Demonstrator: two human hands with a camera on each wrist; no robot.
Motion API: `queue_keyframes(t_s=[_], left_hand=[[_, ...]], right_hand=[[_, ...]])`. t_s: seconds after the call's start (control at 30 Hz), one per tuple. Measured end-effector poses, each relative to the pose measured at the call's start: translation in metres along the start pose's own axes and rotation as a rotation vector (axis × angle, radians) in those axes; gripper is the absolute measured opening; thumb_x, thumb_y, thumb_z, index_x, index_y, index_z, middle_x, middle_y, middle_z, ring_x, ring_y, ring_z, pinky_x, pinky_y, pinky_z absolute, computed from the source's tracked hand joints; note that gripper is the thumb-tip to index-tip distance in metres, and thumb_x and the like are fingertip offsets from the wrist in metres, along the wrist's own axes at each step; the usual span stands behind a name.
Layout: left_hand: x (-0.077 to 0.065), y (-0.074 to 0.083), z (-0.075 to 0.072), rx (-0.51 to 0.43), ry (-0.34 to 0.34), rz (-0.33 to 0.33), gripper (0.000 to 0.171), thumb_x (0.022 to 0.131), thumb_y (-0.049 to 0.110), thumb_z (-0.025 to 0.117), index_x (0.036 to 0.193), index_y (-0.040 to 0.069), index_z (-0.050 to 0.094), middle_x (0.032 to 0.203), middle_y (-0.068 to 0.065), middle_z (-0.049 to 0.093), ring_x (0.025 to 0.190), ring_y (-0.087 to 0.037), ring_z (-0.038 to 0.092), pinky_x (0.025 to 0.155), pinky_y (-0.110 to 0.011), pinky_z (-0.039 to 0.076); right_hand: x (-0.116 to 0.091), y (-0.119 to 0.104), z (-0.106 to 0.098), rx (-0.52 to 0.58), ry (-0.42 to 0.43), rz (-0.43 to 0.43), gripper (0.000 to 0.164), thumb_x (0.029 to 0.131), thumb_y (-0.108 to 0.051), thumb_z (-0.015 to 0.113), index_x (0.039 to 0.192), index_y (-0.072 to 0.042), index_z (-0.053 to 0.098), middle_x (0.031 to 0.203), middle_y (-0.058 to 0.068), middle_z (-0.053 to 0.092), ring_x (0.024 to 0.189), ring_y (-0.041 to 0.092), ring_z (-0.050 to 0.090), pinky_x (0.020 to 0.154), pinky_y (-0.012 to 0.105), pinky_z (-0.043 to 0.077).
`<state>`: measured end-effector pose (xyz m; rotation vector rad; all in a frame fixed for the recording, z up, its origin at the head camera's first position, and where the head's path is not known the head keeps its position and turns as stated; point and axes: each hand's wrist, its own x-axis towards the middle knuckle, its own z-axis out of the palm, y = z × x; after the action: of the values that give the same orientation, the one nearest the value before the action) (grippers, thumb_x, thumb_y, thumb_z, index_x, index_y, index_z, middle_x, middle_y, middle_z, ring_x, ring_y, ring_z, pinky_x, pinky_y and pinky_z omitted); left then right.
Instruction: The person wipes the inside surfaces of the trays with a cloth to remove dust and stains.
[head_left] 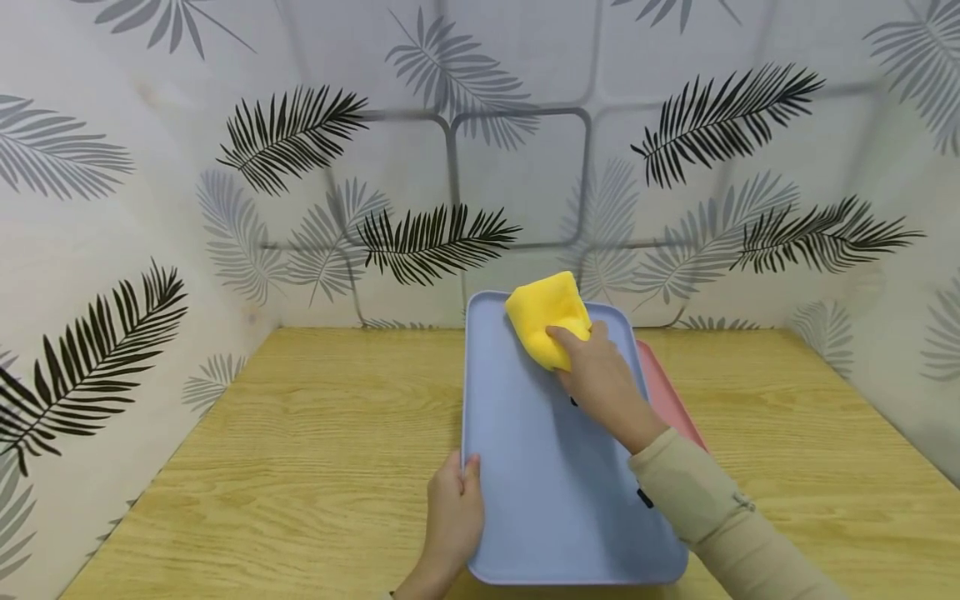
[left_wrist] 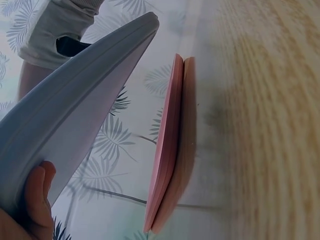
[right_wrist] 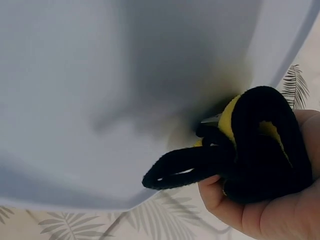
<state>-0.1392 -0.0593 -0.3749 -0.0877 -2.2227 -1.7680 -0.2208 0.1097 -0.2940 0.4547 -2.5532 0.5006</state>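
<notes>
My left hand (head_left: 456, 512) grips the near left edge of a light blue tray (head_left: 540, 483), thumb on the rim. In the left wrist view this tray (left_wrist: 85, 95) is tilted up above the table, and fingers curl around its underside. A folded yellow cloth (head_left: 542, 312) lies over the tray's far end, held by my right hand (head_left: 603, 379) with the thumb on top. Seen from the right wrist, the cloth (right_wrist: 270, 150) has a black side, folded in loops within the fingers, close against the tray's face.
A pink tray (head_left: 663, 387) lies behind the blue one, partly hidden. In the left wrist view the pink tray (left_wrist: 167, 135) has a peach-coloured layer (left_wrist: 187, 130) beneath it. Around them is a wood-grain table (head_left: 330, 450); leaf-patterned curtains (head_left: 510, 192) hang at the back and sides.
</notes>
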Motion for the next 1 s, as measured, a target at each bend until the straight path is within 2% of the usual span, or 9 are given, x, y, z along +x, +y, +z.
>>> queue_keyframes(t_s=[0.2,0.4,0.53,0.77,1.0], left_hand=[[0.000,0.001,-0.002,-0.002,0.020,-0.012,0.017,0.091,0.000,0.043,0.095,-0.010,0.056,0.064,-0.006,0.050,0.054,-0.012,0.044,0.047,-0.024,0.041],[0.000,0.005,-0.005,-0.001,0.026,-0.013,0.017,0.091,0.000,0.043,0.095,-0.011,0.056,0.063,-0.006,0.048,0.054,-0.012,0.044,0.046,-0.025,0.040],[0.001,0.006,-0.006,0.009,0.036,-0.001,0.016,0.091,-0.001,0.043,0.092,-0.011,0.055,0.059,-0.004,0.045,0.051,-0.011,0.041,0.044,-0.024,0.039],[0.002,0.007,-0.009,-0.004,0.032,-0.001,0.018,0.092,0.000,0.042,0.096,-0.012,0.054,0.067,-0.010,0.053,0.057,-0.014,0.049,0.049,-0.025,0.043],[0.002,0.007,-0.009,0.000,0.028,-0.023,0.019,0.092,0.000,0.042,0.099,-0.013,0.054,0.072,-0.012,0.055,0.061,-0.016,0.050,0.052,-0.026,0.044]], right_hand=[[-0.002,0.014,-0.002,-0.006,0.007,0.026,0.044,0.072,-0.001,0.071,0.114,-0.002,0.056,0.095,0.029,0.046,0.075,0.036,0.047,0.059,0.044,0.045],[-0.004,0.029,-0.006,-0.038,0.030,0.020,0.044,0.071,-0.001,0.071,0.113,-0.001,0.056,0.090,0.029,0.050,0.073,0.039,0.049,0.060,0.046,0.044],[-0.005,0.037,-0.010,-0.017,0.005,0.048,0.044,0.073,0.002,0.069,0.114,0.002,0.054,0.095,0.032,0.050,0.083,0.043,0.048,0.066,0.051,0.043],[-0.005,0.045,-0.013,-0.072,-0.016,0.092,0.041,0.074,0.000,0.067,0.113,0.003,0.055,0.091,0.033,0.048,0.081,0.043,0.046,0.062,0.050,0.044],[-0.006,0.048,-0.011,-0.061,-0.042,0.088,0.042,0.074,-0.001,0.067,0.114,0.004,0.054,0.089,0.031,0.051,0.080,0.042,0.045,0.064,0.050,0.042]])
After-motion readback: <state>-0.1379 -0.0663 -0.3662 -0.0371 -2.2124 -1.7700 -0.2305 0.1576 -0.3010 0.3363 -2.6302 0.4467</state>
